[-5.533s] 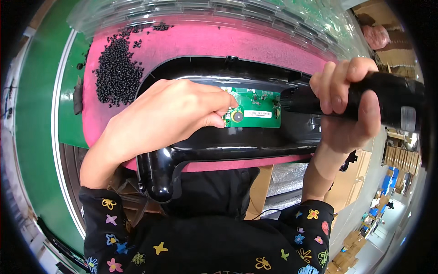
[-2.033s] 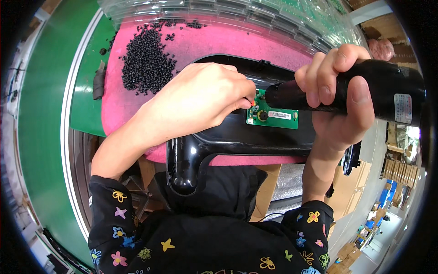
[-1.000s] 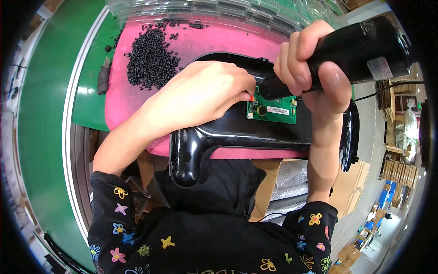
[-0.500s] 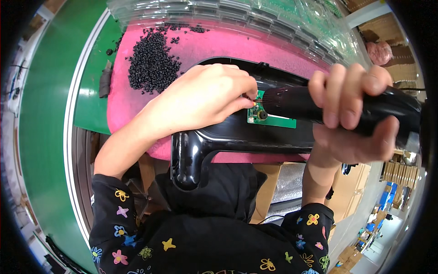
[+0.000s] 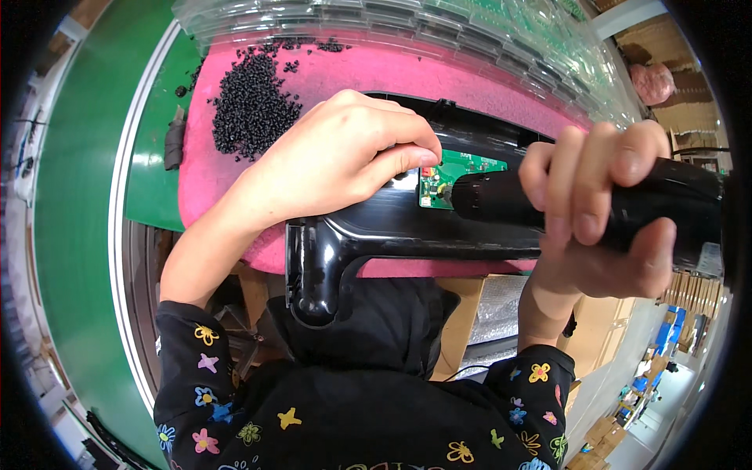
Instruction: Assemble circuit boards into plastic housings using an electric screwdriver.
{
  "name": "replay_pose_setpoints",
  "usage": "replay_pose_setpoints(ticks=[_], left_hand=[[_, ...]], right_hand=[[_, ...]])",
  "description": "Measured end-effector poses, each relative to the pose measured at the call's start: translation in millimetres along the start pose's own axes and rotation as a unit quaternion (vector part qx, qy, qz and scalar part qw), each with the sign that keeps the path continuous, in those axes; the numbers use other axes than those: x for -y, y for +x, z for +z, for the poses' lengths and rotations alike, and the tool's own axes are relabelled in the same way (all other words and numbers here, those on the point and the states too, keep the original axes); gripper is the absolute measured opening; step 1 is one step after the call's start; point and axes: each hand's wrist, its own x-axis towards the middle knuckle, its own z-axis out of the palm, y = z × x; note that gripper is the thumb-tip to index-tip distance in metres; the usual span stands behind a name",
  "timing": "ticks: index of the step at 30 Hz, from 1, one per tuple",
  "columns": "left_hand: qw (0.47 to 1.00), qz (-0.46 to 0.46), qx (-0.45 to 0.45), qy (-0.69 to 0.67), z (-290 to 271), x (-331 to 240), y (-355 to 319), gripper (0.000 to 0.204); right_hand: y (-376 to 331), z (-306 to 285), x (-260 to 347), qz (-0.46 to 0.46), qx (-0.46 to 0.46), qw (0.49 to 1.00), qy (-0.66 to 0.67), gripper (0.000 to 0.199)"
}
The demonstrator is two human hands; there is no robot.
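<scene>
My right hand [image 5: 599, 196] is wrapped around a black electric screwdriver [image 5: 501, 194], whose front end hangs over a green circuit board [image 5: 478, 163]. The board lies in a long, glossy black plastic housing [image 5: 392, 231] with a rounded arm at its near left. My left hand [image 5: 352, 157] reaches across the housing, thumb and forefinger pinched together at the board's left edge. A tiny dark bit shows at those fingertips, too small to name. The screwdriver's tip cannot be made out against the board.
A heap of small black screw-like pieces [image 5: 254, 106] lies on the pink mat [image 5: 352, 70]. Clear plastic trays [image 5: 407, 31] are stacked along the far side. A dark grey roll [image 5: 175, 141] rests on the green table [image 5: 153, 184] at left. Cardboard boxes [image 5: 599, 333] stand at lower right.
The screwdriver's front end has come down toward me, away from my left fingertips, uncovering more of the board. The housing has shifted slightly left. My left fingers remain pinched.
</scene>
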Motion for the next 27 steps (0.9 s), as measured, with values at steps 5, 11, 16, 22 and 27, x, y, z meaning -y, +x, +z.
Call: replay_pose_setpoints(ticks=[5,11,16,22,27], left_hand=[[0.998,-0.019,0.001,0.058,0,-5,0,0.015],[0.995,-0.045,0.023,0.091,-3,-8,-2,0.018],[0.994,-0.026,0.001,0.107,5,-2,-5,0.017],[0.990,0.013,0.009,0.137,5,-1,-8,0.017],[0.987,0.026,0.014,0.158,5,-1,-8,0.017]], right_hand=[[-8,16,-1,0.074,-0.106,0.990,-0.047,0.040],[-4,12,-11,0.079,-0.036,0.996,-0.023,0.039],[0,9,-16,0.093,0.034,0.995,0.009,0.043],[12,-8,-20,0.104,0.198,0.974,0.047,0.048],[18,-8,-29,0.066,0.278,0.955,0.074,0.049]])
